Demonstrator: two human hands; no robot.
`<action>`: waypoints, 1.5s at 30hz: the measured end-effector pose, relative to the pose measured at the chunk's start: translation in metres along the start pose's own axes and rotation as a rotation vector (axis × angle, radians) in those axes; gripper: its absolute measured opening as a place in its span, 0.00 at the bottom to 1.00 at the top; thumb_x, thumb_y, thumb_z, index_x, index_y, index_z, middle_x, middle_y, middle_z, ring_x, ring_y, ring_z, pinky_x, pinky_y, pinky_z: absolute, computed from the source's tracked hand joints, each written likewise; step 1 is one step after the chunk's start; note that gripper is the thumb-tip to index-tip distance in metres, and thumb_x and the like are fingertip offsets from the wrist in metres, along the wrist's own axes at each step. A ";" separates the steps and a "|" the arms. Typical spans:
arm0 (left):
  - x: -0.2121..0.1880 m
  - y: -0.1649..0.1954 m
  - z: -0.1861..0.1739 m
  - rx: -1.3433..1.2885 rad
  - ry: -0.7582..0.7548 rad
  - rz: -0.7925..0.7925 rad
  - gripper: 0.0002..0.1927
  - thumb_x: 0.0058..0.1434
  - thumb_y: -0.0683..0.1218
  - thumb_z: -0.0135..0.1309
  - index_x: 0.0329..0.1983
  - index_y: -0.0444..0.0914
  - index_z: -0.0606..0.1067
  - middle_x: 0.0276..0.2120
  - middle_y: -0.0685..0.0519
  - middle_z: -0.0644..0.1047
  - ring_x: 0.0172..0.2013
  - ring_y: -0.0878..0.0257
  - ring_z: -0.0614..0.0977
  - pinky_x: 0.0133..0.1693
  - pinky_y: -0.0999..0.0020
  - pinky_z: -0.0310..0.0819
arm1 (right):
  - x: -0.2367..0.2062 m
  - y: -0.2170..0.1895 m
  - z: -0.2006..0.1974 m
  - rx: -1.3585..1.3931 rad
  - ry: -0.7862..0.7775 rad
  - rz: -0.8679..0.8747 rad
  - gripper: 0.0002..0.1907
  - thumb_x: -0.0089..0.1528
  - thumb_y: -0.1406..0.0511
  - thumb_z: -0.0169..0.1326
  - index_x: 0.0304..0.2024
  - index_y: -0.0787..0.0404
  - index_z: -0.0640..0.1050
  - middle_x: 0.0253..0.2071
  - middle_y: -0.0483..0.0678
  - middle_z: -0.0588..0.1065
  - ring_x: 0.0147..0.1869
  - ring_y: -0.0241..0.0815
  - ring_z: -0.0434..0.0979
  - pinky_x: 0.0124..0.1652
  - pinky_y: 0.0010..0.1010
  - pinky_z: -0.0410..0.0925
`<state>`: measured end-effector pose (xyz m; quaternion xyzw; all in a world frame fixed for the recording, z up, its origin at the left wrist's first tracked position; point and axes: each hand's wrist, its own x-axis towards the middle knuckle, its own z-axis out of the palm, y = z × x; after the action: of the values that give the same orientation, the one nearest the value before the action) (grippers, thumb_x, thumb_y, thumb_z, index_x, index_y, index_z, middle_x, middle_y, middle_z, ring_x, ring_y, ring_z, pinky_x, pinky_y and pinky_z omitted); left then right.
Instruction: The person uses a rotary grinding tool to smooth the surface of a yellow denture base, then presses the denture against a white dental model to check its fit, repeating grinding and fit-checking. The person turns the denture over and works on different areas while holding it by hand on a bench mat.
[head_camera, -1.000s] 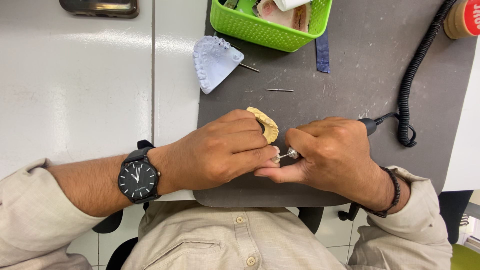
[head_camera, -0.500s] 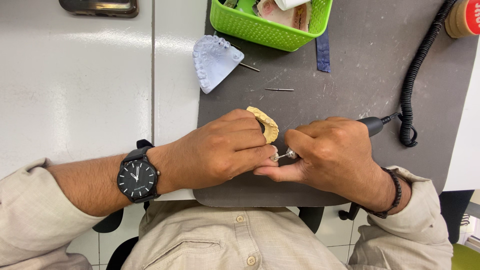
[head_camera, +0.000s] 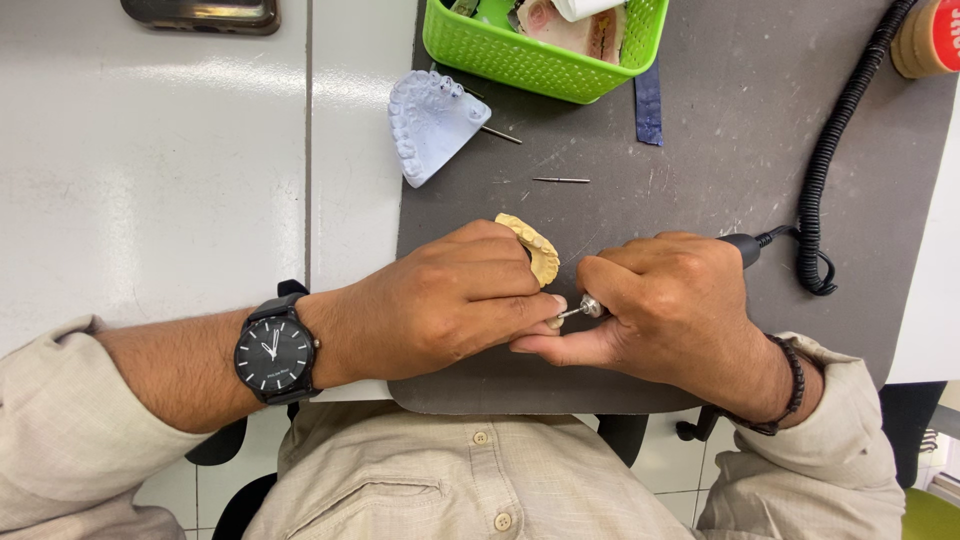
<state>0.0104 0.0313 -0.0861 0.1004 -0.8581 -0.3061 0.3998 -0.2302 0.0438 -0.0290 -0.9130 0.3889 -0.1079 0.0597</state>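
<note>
I see my left hand (head_camera: 450, 305) clenched around a yellowish plaster cast of a row of teeth (head_camera: 532, 245), most of it buried in the palm so that only a curved edge shows above the fingers. My right hand (head_camera: 665, 310) grasps a slim rotary handpiece with a black body and a silvery nose (head_camera: 590, 305); its fine tip points left and meets the left thumb's side of the cast, though I cannot tell the exact contact spot. Both hands touch each other over the near edge of a dark grey work mat (head_camera: 700, 150). A black coiled cord (head_camera: 835, 150) runs from the handpiece's rear up the right of the mat. Beyond the hands a thin metal bur (head_camera: 560, 180) lies loose on the mat, well apart from them. A pale blue plaster tooth model (head_camera: 430, 125) rests across the mat's left edge, just beside a green plastic basket (head_camera: 520, 60). A black wristwatch (head_camera: 275, 350) sits on my left wrist.
</note>
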 end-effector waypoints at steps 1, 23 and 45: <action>0.000 0.000 0.000 -0.003 0.000 0.000 0.12 0.67 0.40 0.58 0.52 0.31 0.77 0.40 0.50 0.76 0.46 0.55 0.80 0.57 0.56 0.74 | 0.000 0.000 0.000 0.001 -0.006 0.005 0.34 0.49 0.38 0.68 0.15 0.57 0.72 0.11 0.42 0.67 0.14 0.39 0.67 0.18 0.33 0.61; 0.000 0.000 0.001 -0.065 0.004 -0.020 0.10 0.68 0.41 0.58 0.50 0.32 0.78 0.37 0.51 0.76 0.42 0.56 0.79 0.53 0.57 0.75 | 0.001 -0.003 -0.002 0.021 -0.030 -0.019 0.34 0.49 0.36 0.66 0.16 0.57 0.73 0.11 0.41 0.68 0.15 0.38 0.70 0.19 0.32 0.63; -0.001 0.000 0.000 -0.069 0.015 -0.013 0.10 0.68 0.41 0.59 0.50 0.32 0.78 0.37 0.51 0.76 0.42 0.57 0.79 0.53 0.58 0.75 | 0.003 -0.005 -0.005 0.081 -0.047 -0.009 0.32 0.49 0.40 0.68 0.17 0.58 0.73 0.12 0.42 0.69 0.15 0.40 0.71 0.19 0.33 0.64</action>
<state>0.0107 0.0319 -0.0867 0.0944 -0.8433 -0.3374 0.4075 -0.2260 0.0453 -0.0226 -0.9138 0.3787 -0.1023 0.1052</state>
